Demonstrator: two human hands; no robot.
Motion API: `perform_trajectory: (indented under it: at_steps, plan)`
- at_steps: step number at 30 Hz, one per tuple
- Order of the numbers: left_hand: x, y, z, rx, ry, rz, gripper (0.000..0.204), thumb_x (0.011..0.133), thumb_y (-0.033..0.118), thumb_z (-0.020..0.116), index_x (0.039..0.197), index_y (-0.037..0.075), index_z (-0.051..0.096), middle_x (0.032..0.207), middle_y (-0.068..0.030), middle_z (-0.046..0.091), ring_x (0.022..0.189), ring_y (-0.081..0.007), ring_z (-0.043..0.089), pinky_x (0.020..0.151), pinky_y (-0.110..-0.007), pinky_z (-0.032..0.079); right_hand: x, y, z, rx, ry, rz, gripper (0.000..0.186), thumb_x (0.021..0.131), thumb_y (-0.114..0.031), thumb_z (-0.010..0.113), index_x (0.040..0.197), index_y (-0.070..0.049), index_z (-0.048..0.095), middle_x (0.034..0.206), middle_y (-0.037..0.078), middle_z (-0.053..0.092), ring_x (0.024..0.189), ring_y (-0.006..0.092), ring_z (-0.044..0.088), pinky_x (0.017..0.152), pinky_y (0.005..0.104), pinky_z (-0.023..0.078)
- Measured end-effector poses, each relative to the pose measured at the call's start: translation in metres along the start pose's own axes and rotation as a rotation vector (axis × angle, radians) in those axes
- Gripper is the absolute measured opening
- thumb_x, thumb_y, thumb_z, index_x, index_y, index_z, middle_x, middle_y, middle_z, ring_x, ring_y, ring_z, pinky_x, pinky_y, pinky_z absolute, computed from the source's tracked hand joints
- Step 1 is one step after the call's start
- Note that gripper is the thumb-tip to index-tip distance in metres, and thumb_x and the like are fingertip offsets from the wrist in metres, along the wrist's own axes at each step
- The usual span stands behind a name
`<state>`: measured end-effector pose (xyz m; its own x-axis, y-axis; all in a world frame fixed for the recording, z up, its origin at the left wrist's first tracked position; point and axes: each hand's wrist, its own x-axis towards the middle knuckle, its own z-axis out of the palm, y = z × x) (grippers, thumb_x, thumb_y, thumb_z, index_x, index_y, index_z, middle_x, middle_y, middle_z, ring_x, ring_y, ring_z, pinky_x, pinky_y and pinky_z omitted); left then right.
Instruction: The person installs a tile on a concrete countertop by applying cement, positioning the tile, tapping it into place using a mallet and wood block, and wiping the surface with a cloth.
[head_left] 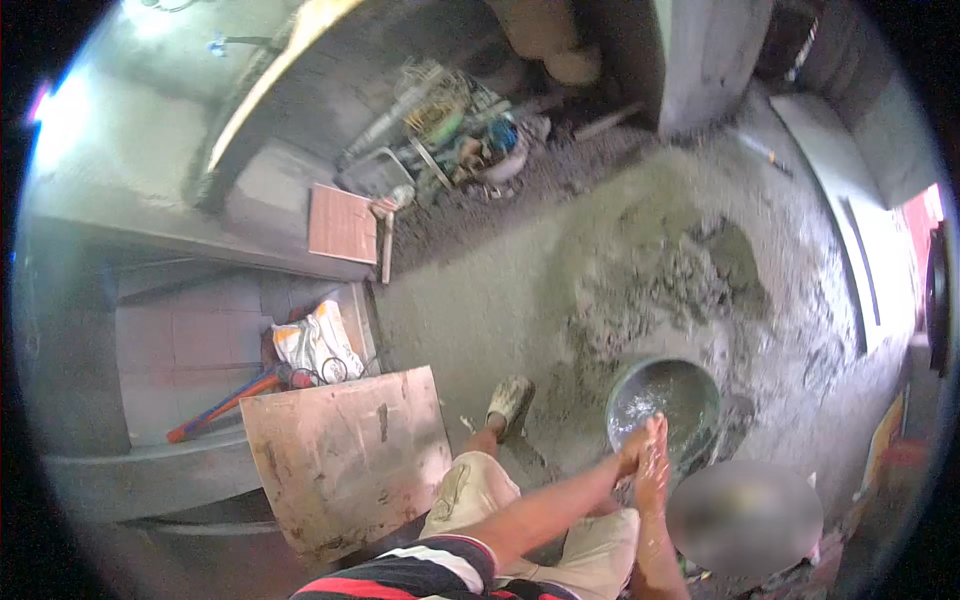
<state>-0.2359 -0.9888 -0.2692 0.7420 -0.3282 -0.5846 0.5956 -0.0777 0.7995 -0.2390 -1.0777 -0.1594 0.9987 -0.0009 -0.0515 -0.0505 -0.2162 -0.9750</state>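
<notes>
Sitting below left grip, right grip: water basin.

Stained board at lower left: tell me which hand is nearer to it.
Left. The left hand is well to the right of the stained board; the right hand is close beside it, slightly farther right, both by the basin.

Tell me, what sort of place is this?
Probably a room under construction or renovation: a rough heap of grey mortar-like mix lies on the floor, a round basin stands beside it, and jumbled debris is piled farther off.
</notes>
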Motion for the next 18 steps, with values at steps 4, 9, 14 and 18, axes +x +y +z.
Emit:
perform_trajectory:
  at_steps: [4,9,14,18]
  plan:
    - [-0.017,0.109,0.078,-0.880,0.018,-0.454,0.057,0.102,0.060,0.051,0.136,0.015,0.063,0.131,-0.0032,0.065,0.119,-0.0218,0.057,0.100,-0.047,0.046,-0.002,-0.007,-0.039,-0.141,0.244,0.212,0.042,0.110,-0.024,0.044,0.148,-0.012,0.054,0.147,0.014,0.057,0.133,0.0297,0.057,0.111,0.0430,0.044]
    - [-0.081,0.236,-0.019,-0.498,-0.468,-0.254,0.046,0.101,0.046,0.062,0.135,0.015,0.061,0.124,0.0002,0.068,0.111,-0.0175,0.061,0.091,-0.041,0.049,0.004,0.032,-0.134,-0.181,0.203,0.551,0.056,0.097,-0.028,0.065,0.149,-0.014,0.052,0.133,0.018,0.065,0.118,0.0363,0.065,0.094,0.0487,0.052]
    - [-0.072,0.253,-0.198,-0.355,-0.031,-0.367,0.020,0.098,0.030,0.065,0.104,0.013,0.073,0.099,-0.0036,0.076,0.081,-0.0193,0.068,0.070,-0.042,0.053,-0.051,-0.027,-0.138,-1.109,-0.299,0.784,0.063,0.085,-0.038,0.078,0.136,-0.005,0.060,0.133,0.026,0.064,0.121,0.0449,0.063,0.101,0.0513,0.052]
    - [-0.070,0.304,-0.294,0.750,0.148,0.337,0.030,0.091,0.037,0.066,0.093,0.007,0.074,0.097,-0.0136,0.075,0.083,-0.0347,0.070,0.078,-0.046,0.054,-0.169,-0.008,-0.166,-0.960,-0.405,0.847,0.039,0.085,-0.033,0.076,0.113,-0.005,0.071,0.110,0.021,0.074,0.102,0.0449,0.069,0.090,0.0515,0.057]
